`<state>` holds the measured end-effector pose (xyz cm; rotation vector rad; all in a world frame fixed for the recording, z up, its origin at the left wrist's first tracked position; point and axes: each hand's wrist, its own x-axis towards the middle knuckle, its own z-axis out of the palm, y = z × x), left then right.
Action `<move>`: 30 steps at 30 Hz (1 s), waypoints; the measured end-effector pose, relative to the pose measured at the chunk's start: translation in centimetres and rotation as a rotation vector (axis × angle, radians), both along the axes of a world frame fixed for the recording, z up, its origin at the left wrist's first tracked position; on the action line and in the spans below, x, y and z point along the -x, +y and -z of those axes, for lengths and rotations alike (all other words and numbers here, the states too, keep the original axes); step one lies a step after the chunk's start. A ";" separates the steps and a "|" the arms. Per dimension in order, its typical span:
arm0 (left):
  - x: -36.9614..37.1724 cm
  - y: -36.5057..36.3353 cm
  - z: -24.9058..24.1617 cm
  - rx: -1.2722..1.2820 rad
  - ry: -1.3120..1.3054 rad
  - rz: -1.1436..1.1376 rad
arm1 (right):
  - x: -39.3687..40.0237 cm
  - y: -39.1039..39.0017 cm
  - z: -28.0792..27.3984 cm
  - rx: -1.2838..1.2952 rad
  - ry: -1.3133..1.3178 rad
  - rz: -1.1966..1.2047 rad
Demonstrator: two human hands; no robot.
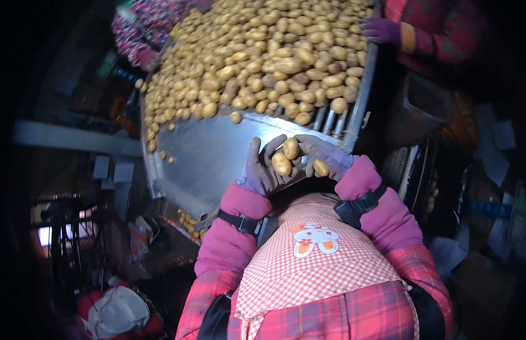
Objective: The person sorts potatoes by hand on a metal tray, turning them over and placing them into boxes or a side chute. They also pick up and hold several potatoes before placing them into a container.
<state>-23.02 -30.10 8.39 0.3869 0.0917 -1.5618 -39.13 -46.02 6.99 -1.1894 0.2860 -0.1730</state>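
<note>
My left hand (263,170) wears a grey-purple glove and cups a small yellow potato (281,164) close to my chest. My right hand (325,156), gloved the same way, holds another potato (321,168), and a third potato (291,148) sits pinched between the fingertips of both hands. Both hands meet at the near edge of a metal sorting table (217,153). A large heap of potatoes (268,51) covers the far part of that table.
Another person's purple-gloved hand (382,29) rests at the table's far right corner; a second person in patterned sleeves (144,28) stands at the far left. Loose potatoes (186,221) lie below the table's near-left edge. Dark crates (421,107) stand on the right.
</note>
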 end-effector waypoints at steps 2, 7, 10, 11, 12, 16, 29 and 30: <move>2.3 -2.4 -2.4 -0.118 -0.177 0.023 | 2.3 -1.4 0.8 -0.216 0.033 -0.045; 7.4 -7.3 -3.4 -0.043 -0.273 0.262 | 9.6 -2.1 -1.0 -0.298 -0.013 0.199; 9.3 -9.0 -1.0 -0.038 -0.386 0.494 | 14.8 -1.0 -1.3 -0.396 0.040 0.405; 10.2 -9.6 0.2 -0.065 -0.300 0.551 | 16.4 0.0 -0.8 -0.439 0.040 0.492; 11.4 -10.1 0.8 -0.066 -0.335 0.591 | 17.9 0.9 0.1 -0.395 0.084 0.574; 15.1 -12.3 6.0 0.049 -0.848 0.714 | 24.4 3.8 3.8 -0.706 0.207 0.932; 20.0 -15.5 1.1 0.377 -1.590 0.405 | 32.1 8.5 17.9 0.192 0.272 1.028; 18.3 -14.0 -1.5 0.343 -1.814 0.274 | 30.7 9.1 18.7 0.326 0.285 0.907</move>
